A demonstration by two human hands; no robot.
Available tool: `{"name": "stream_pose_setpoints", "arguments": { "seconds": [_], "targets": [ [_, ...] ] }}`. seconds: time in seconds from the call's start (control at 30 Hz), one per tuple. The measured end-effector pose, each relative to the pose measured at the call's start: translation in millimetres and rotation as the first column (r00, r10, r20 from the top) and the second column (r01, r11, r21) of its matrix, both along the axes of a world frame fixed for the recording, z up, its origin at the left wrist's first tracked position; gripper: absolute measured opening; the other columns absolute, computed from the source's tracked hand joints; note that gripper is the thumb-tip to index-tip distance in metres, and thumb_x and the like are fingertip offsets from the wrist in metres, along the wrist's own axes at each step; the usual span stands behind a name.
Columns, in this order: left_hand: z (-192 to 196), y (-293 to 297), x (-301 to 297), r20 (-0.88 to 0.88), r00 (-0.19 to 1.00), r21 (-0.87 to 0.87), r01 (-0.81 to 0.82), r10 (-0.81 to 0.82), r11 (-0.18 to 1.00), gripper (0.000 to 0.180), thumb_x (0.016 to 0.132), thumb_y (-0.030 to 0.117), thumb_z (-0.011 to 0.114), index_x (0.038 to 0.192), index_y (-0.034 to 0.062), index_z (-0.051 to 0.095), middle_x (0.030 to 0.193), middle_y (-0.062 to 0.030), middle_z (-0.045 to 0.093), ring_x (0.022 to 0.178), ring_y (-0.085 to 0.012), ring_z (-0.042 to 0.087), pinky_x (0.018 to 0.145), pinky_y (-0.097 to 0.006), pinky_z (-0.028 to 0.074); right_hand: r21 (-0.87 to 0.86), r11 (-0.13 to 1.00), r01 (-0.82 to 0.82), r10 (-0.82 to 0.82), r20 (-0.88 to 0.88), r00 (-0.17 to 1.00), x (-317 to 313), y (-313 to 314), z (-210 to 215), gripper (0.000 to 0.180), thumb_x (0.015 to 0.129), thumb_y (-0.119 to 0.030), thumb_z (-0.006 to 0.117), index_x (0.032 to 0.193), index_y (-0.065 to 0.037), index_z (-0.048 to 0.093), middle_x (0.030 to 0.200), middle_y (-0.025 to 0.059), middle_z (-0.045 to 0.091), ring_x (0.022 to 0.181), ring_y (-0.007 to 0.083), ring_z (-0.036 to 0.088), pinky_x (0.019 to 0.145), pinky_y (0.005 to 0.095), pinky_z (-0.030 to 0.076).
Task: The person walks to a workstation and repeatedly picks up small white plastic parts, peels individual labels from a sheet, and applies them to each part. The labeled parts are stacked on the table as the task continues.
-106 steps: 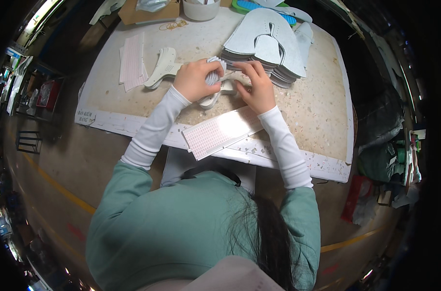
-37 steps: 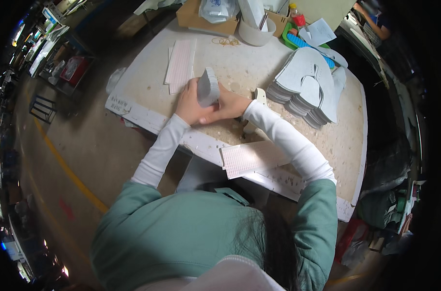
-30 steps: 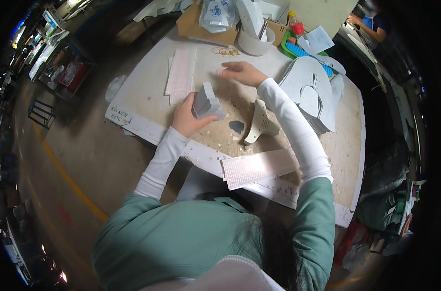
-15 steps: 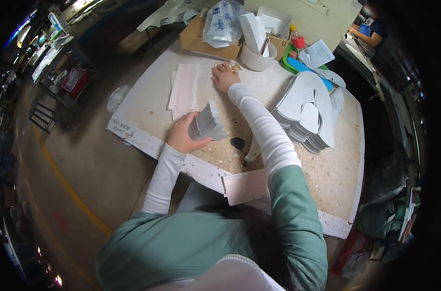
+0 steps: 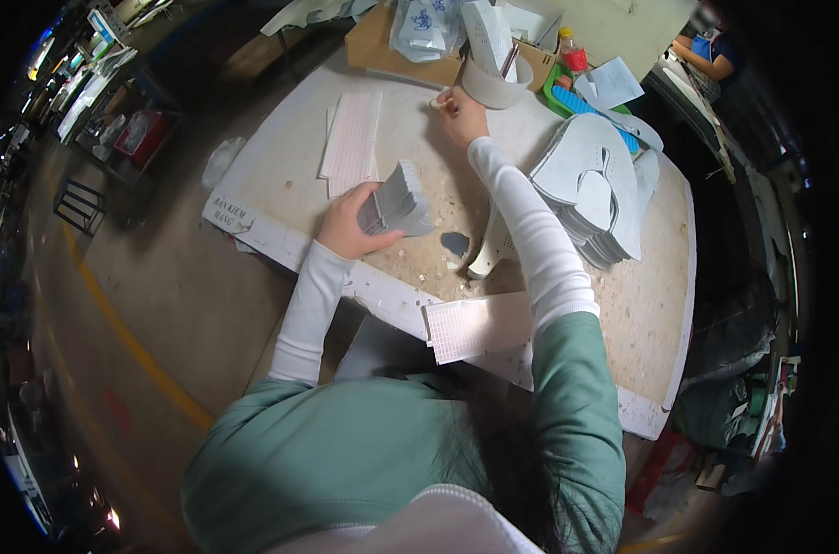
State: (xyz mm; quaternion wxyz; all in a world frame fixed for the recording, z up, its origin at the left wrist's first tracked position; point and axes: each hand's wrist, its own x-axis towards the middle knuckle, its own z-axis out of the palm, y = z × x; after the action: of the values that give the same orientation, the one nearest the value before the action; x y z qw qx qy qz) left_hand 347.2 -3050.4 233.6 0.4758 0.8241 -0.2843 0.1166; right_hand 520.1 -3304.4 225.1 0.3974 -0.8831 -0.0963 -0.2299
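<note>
Nearest the person, a pale pink gridded sheet (image 5: 479, 325) is lying at the front edge of the worktable (image 5: 641, 314), partly overhanging it. Just beyond it, a cream curved shoe piece (image 5: 490, 254) and a small grey cut piece (image 5: 455, 244) are resting on the bare, speckled top.

The left hand (image 5: 348, 226) is closing around a thick bundle of grey cut pieces (image 5: 398, 198), thumb on the near side and fingers wrapped behind, holding the bundle on edge just above the table near its left front corner.

To the right, a large stack of grey shoe-upper pieces (image 5: 590, 185) is sitting well apart from the bundle. On the left, more pink gridded sheets (image 5: 352, 138) are lying flat.

Farther off, the right arm is stretching across the table, and the right hand (image 5: 459, 111) is pinching something small and pale between its fingertips; what it is cannot be told. Just beyond the hand a white round container (image 5: 490, 85) is standing, with a cardboard box (image 5: 383, 51) and a green tray (image 5: 581, 97) behind.
</note>
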Motion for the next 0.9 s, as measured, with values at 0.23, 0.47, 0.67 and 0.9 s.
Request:
{"name": "stream_pose_setpoints", "arguments": {
  "seconds": [0.23,0.47,0.67,0.9],
  "targets": [
    [-10.8,4.9,4.3,0.044,0.996,0.091,-0.085,0.081,0.992,0.070,0.065,0.024,0.086,0.120,-0.0058,0.055,0.106,-0.0168,0.065,0.097,-0.0214,0.063,0.086,-0.031,0.050,0.856,0.515,0.039,0.305,-0.226,0.925,-72.0,-17.1,78.5,0.033,0.089,-0.004,0.054,0.121,0.000,0.051,0.110,0.0161,0.063,0.085,0.0202,0.065,0.071,0.0235,0.052],
    [16.1,-12.6,-28.5,-0.482,0.656,-0.822,-0.109,-0.580,0.559,0.069,0.080,0.028,0.076,0.133,-0.0026,0.043,0.123,-0.0167,0.057,0.106,-0.0270,0.061,0.093,-0.037,0.050,0.978,0.058,-0.199,0.622,0.121,0.774,-205.5,-53.0,108.3,0.044,0.089,0.010,0.040,0.132,0.002,0.039,0.132,0.0248,0.049,0.116,0.0296,0.058,0.083,0.0233,0.057],
    [31.0,-60.2,-68.1,-0.070,0.093,-0.941,-0.337,-0.993,0.034,0.078,0.085,0.045,0.068,0.141,0.0027,0.035,0.131,-0.0229,0.047,0.110,-0.0278,0.060,0.096,-0.037,0.051,0.960,0.261,-0.103,0.401,-0.011,0.916,-265.1,-31.7,95.6,0.042,0.088,0.010,0.052,0.126,-0.005,0.043,0.131,0.0149,0.050,0.114,0.0266,0.059,0.071,0.0173,0.055],
    [30.9,-87.0,-111.5,0.137,-0.147,-0.899,-0.434,-0.980,-0.061,0.078,0.085,0.054,0.063,0.142,0.0066,0.036,0.129,-0.0239,0.047,0.104,-0.0280,0.062,0.091,-0.038,0.054,0.942,0.288,-0.171,0.262,0.094,0.960,-294.3,-4.4,70.4,0.033,0.095,-0.038,0.058,0.094,-0.006,0.063,0.091,0.0048,0.068,0.087,0.0110,0.065,0.051,0.0152,0.040]
  ]
}}
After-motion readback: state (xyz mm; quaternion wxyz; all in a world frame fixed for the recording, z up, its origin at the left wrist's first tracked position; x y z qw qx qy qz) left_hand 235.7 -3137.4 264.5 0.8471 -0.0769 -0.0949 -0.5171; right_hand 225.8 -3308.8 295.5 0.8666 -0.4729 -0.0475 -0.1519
